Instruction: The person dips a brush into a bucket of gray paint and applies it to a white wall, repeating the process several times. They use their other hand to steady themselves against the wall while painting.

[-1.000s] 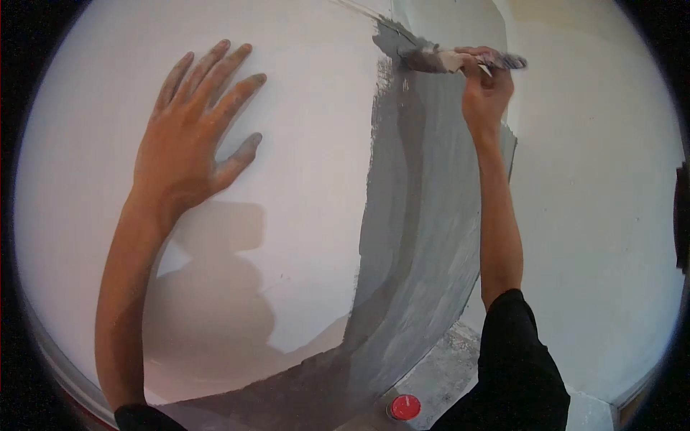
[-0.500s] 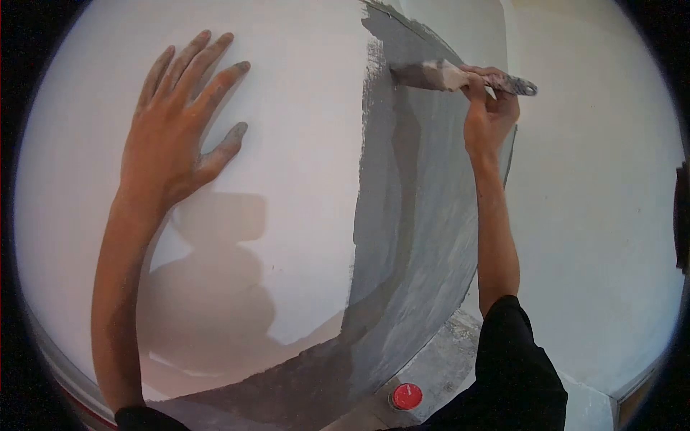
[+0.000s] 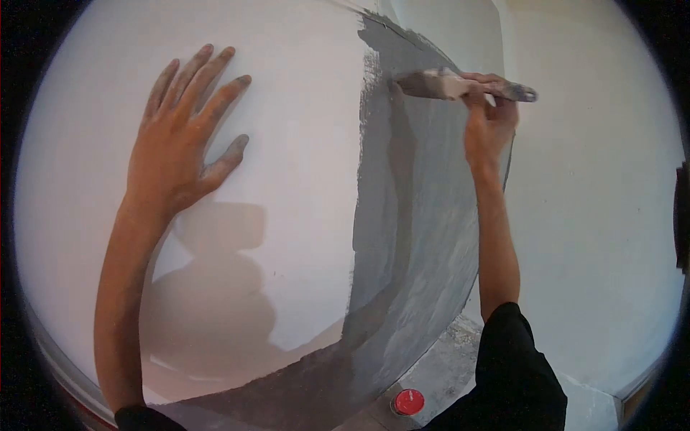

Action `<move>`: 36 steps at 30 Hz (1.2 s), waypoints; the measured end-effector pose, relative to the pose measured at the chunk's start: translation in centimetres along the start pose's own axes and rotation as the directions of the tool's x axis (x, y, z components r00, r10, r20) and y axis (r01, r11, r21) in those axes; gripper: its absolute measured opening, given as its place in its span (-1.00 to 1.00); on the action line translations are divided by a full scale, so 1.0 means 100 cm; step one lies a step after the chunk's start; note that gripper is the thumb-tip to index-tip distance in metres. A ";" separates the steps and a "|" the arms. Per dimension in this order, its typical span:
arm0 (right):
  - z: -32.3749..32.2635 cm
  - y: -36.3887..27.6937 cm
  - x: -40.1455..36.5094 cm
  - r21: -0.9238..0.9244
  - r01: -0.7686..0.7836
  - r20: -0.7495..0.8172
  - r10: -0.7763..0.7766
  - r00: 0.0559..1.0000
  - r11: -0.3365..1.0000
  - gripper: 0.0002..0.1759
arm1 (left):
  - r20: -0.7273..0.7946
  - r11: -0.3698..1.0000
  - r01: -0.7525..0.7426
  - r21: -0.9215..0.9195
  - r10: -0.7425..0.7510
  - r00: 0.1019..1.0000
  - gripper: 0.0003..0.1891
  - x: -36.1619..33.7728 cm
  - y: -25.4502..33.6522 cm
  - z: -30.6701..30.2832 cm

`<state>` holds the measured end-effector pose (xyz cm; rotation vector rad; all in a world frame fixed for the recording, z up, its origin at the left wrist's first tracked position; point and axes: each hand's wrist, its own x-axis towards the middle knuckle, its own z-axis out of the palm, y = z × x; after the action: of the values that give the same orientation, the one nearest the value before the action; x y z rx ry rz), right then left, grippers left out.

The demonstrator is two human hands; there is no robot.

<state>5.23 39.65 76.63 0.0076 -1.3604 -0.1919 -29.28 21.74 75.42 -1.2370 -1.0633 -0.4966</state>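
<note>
My left hand lies spread on the white part of the wall, its fingertips smeared grey. In my right hand is a paintbrush, held by its handle with the bristles pointing left. The bristle tips are at the grey coat, just right of its ragged upper left edge. That grey coat runs down the right side of the white surface and curves along its bottom.
A container with a red lid stands on the stained grey floor at the bottom. A pale wall rises on the right. A dark object shows at the far right edge.
The whole view has shifted slightly, so both hands appear a little lower. The brush has tilted a little, still in my right hand. My left hand keeps its spread pose on the wall.
</note>
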 end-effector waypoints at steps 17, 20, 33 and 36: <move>0.047 -0.006 0.070 0.054 0.272 0.057 -0.275 0.960 0.961 -0.93 | 0.025 0.998 -0.015 -0.057 0.016 1.000 -0.34 -0.001 -0.001 -0.003; 0.054 -0.019 0.071 0.155 0.242 -0.012 -0.243 0.970 0.958 -0.92 | 0.010 0.997 -0.017 -0.075 0.018 1.000 -0.33 -0.002 -0.001 -0.001; 0.044 -0.007 0.042 0.110 0.289 -0.076 -0.282 0.956 0.951 -0.95 | -0.004 0.999 0.000 -0.040 0.000 1.000 -0.35 -0.003 -0.003 0.002; 0.041 0.000 0.038 -0.047 0.269 0.040 -0.268 0.963 0.962 -0.96 | -0.002 0.999 -0.020 -0.048 0.020 1.000 -0.34 -0.003 -0.001 0.005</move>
<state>1.94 39.55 81.20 0.1471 -1.3849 -0.4577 -29.67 22.13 75.17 -1.2885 -1.0417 -0.5100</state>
